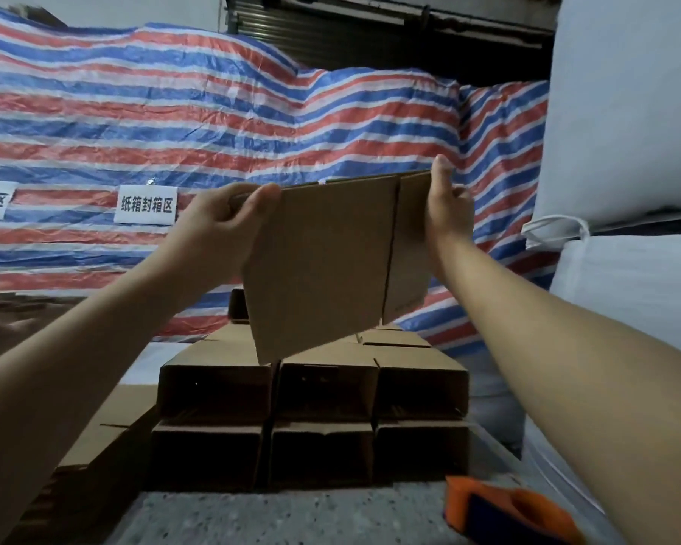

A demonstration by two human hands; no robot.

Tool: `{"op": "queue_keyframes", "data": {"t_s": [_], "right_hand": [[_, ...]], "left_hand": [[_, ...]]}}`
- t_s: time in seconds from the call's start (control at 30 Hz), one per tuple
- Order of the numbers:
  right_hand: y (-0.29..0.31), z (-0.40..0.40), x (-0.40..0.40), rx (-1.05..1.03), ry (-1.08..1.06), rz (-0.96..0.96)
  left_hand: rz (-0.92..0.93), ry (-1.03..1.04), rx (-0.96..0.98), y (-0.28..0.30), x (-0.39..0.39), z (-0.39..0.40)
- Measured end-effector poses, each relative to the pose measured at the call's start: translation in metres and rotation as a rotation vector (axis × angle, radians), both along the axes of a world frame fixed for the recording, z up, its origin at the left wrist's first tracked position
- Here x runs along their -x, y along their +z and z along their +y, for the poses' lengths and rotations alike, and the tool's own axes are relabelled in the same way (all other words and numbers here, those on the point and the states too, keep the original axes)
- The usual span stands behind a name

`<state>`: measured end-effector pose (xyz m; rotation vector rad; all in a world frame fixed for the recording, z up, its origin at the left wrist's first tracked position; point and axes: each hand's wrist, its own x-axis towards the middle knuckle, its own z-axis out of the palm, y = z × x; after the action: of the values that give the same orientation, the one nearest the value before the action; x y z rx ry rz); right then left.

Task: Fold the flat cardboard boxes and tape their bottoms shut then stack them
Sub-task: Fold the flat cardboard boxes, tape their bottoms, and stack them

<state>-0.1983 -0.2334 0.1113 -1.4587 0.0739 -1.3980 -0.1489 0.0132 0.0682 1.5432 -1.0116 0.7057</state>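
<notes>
Up in the air goes a flat cardboard box (331,261), the left hand (221,226) pinching its left edge and the right hand (447,206) gripping the right edge, above the stacked boxes (315,391). This looks like the opening step: next the panels must be pushed apart into a square tube and the bottom flaps folded in. The orange tape dispenser (508,513) waits on the counter (291,517) by the right forearm. A striped tarp (213,123) and white sacks (626,112) crowd behind, though nothing blocks the hands.
</notes>
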Motion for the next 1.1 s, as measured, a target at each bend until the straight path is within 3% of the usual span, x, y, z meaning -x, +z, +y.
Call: {"op": "queue_keyframes", "data": {"t_s": [0.1, 0.2, 0.27, 0.5, 0.8, 1.1], "right_hand": [[-0.015, -0.009, 0.005, -0.091, -0.099, 0.062], [-0.041, -0.01, 0.005, -0.19, -0.145, 0.109], [-0.062, -0.009, 0.006, -0.253, -0.144, 0.157], [-0.15, -0.015, 0.017, -0.385, -0.076, 0.302], [-0.242, -0.015, 0.013, -0.439, -0.008, 0.47], [-0.247, -0.021, 0.018, -0.453, 0.09, 0.506]], "left_hand": [[0.161, -0.109, 0.065, -0.002, -0.008, -0.014], [0.502, -0.176, 0.142, -0.009, -0.019, -0.029], [0.621, -0.158, 0.168, -0.018, -0.024, -0.036], [0.77, -0.104, 0.03, -0.082, -0.027, -0.041], [0.857, 0.015, -0.008, -0.174, -0.028, -0.052], [0.893, -0.148, -0.234, -0.167, -0.042, -0.033]]}}
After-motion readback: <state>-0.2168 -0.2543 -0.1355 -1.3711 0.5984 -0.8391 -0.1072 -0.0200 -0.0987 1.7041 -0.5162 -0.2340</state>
